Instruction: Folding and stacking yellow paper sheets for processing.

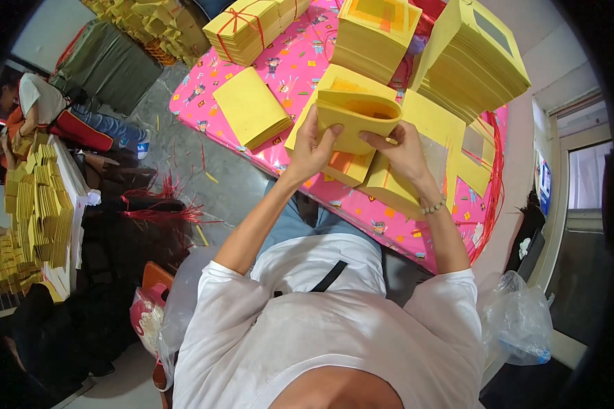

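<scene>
Between both hands is a bent-over sheaf of yellow paper sheets [351,138], its curved inner side showing orange. My left hand [310,151] grips its left end, thumb on the near face. My right hand [406,155] pinches the right end with thumb and fingers. Under the hands lie more yellow paper stacks, one with an orange patch [350,163]. A flat yellow stack [251,105] rests to the left of my left hand. Beyond the hands rises a taller stack [375,41] with an orange square on top. How many sheets I hold is hidden.
A pink patterned cloth [280,65] covers the table. Another tall yellow stack [467,65] stands at the right, near red strings [492,198]. Bundles tied in red [242,33] sit at the far edge. At left, a person [37,102] is beside a table of yellow stacks [44,204].
</scene>
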Available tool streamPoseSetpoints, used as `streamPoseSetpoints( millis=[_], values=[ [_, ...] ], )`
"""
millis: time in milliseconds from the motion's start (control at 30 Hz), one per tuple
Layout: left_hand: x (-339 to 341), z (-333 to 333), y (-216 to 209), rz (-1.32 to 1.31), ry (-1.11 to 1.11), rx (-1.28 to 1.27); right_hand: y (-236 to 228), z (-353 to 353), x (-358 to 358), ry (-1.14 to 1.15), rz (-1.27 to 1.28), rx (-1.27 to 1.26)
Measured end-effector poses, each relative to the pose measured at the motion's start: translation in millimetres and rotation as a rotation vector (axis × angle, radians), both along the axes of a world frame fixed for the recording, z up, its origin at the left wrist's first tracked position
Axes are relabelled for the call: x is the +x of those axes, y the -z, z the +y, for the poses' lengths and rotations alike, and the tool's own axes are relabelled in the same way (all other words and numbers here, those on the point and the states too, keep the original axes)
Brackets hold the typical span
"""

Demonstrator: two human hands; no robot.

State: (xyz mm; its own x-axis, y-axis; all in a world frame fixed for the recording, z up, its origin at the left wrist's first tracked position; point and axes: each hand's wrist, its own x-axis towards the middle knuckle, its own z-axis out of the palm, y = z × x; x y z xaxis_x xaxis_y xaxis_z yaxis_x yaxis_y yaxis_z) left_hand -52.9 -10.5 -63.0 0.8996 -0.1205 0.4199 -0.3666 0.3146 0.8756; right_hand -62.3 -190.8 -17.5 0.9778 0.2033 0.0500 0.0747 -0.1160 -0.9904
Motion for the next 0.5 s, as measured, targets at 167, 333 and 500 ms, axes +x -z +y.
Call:
streamPoseSetpoints(
  millis=[167,333,500],
  values=[
    [-7.9,1.8,2.3,-0.002,0.021,0.012,-1.5,-4.8,-3.2,-0.031,-0.066,-0.185],
    [-1.5,0.4,-2.8,-0.007,0.01,0.025,-9.1,-0.3,1.1,0.049,-0.181,-0.047],
    [0.9,-1.5,-16.5,0.039,0.009,-0.017,-18.5,0.3,9.0,0.049,-0.11,0.049]
  ],
)
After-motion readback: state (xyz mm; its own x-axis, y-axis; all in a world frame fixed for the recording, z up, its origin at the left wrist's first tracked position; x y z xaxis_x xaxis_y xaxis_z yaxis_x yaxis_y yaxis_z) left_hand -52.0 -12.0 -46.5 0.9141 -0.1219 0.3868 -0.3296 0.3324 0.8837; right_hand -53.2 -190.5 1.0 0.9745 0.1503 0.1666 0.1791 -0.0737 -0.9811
